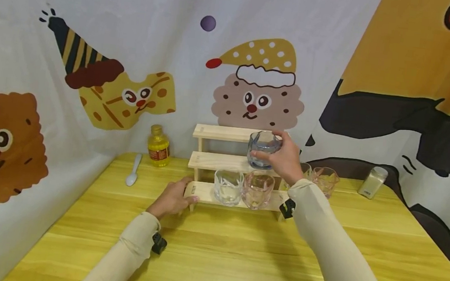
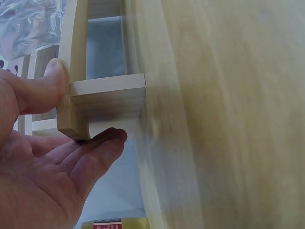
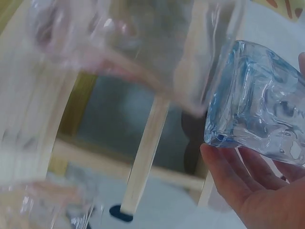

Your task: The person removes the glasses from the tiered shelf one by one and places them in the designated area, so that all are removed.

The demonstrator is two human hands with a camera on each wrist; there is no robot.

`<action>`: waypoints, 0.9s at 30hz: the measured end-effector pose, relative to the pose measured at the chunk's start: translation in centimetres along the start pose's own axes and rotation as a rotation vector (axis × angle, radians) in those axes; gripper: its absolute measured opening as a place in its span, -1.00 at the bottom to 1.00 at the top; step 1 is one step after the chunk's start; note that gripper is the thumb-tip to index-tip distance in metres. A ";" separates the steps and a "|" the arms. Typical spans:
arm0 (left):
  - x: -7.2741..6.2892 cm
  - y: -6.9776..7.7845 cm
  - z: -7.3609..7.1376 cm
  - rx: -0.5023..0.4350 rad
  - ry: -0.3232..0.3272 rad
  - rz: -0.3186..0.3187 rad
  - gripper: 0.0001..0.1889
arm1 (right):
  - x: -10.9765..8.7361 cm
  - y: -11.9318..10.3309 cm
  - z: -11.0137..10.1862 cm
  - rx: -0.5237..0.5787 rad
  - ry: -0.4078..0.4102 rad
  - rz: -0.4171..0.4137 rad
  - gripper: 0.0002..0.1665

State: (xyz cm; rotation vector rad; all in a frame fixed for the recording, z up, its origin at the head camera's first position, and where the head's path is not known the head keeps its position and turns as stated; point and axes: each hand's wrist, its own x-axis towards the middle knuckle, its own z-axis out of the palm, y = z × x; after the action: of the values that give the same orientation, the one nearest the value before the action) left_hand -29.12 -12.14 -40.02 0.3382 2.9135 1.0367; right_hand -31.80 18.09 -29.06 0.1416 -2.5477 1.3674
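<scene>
The right hand (image 1: 287,160) grasps a blue glass (image 1: 261,145), thumb on one side and fingers spread along the other, held apart by the glass's width. The glass is at the right part of the wooden stand's (image 1: 211,161) middle shelf; whether its base touches the board cannot be told. The left hand (image 1: 172,197) grips the left end of the lowest shelf, thumb on top, fingers reaching below the end.

The right sleeve (image 1: 322,233) and wrist hide part of the lowest shelf's right end and a see-through glass (image 1: 307,170) behind. The right wrist view cuts off the blue glass at its right border and blurs another glass above.

On the lowest shelf, a clear glass (image 1: 228,187) sits near the middle, just beside a pink glass (image 1: 258,190) to its right. Another pink glass (image 1: 325,179) stands right of the stand, near the table's (image 1: 212,258) back edge. Toward the back right corner is a jar (image 1: 373,182) with pale contents; toward the back left, a bottle (image 1: 159,147) of yellow liquid, near a spoon (image 1: 133,171).
</scene>
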 end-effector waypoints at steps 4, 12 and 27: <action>0.0 -0.1 -0.1 0.002 -0.001 -0.009 -0.32 | -0.3 0.7 -1.5 -0.023 0.001 0.020 0.15; 0.5 0.2 -0.1 0.007 -0.021 0.001 -0.29 | -1.6 2.8 -4.7 -0.089 0.050 0.051 0.20; 0.0 0.0 0.0 0.020 0.002 0.008 -0.33 | -3.3 6.8 -10.7 -0.273 0.159 0.092 0.20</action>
State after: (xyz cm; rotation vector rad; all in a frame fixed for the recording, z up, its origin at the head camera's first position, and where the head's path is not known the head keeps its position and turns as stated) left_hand -29.15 -12.14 -39.98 0.3495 2.9288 1.0099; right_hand -28.12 30.71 -29.74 -0.1304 -2.6001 1.0007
